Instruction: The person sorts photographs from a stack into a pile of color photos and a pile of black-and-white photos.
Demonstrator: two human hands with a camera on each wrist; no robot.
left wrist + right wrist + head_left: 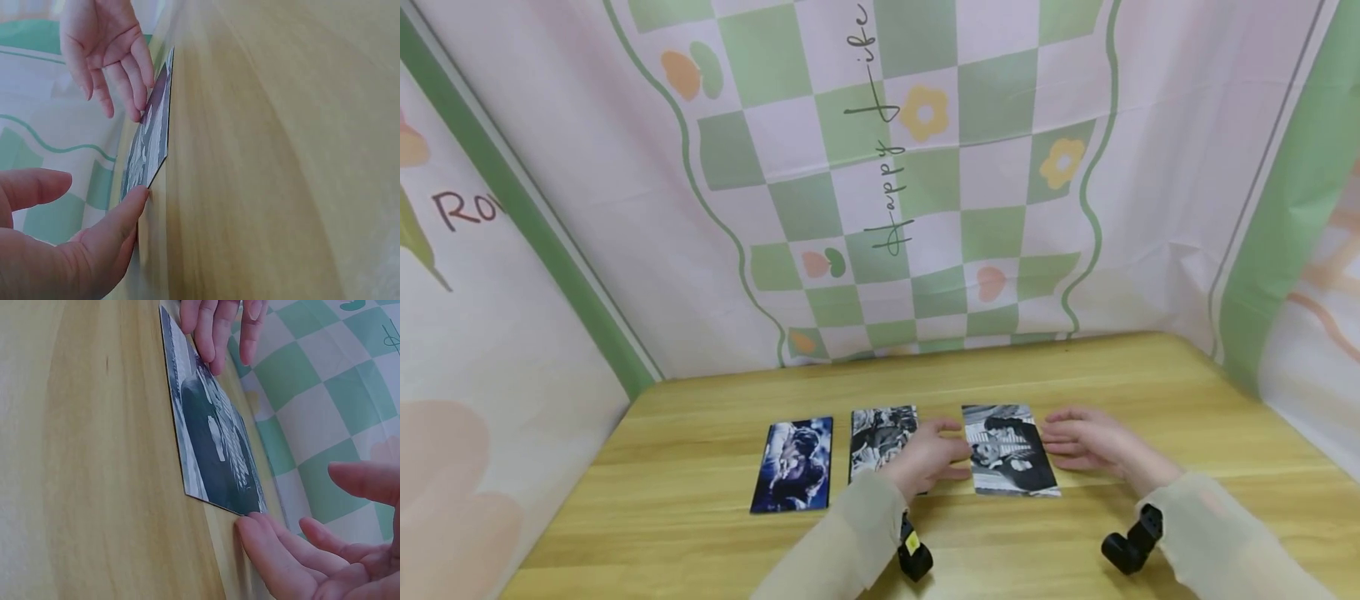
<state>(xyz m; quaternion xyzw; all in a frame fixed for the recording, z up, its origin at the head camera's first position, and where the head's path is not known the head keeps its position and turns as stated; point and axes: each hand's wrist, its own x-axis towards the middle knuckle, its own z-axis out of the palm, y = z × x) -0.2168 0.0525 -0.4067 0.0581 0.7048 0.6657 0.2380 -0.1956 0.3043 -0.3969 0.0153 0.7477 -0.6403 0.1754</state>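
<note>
Three photo cards lie in a row on the wooden table (1150,392): a blue one (792,463), a black-and-white middle one (880,432) and a black-and-white right one (1009,450). My left hand (946,452) lies partly over the middle card, and its straight fingers touch the right card's left edge. On the opposite edge, my right hand (1060,446) rests its straight fingers. In the left wrist view my left hand (94,244) meets the card (150,137) at a corner. The right wrist view has my right hand (294,556) beside the card (212,431).
A pink and green checked cloth backdrop (917,208) hangs behind the table and wraps both sides. Bare wood stretches in front of the cards and to the right. Black wrist camera mounts (1131,546) sit on both sleeves.
</note>
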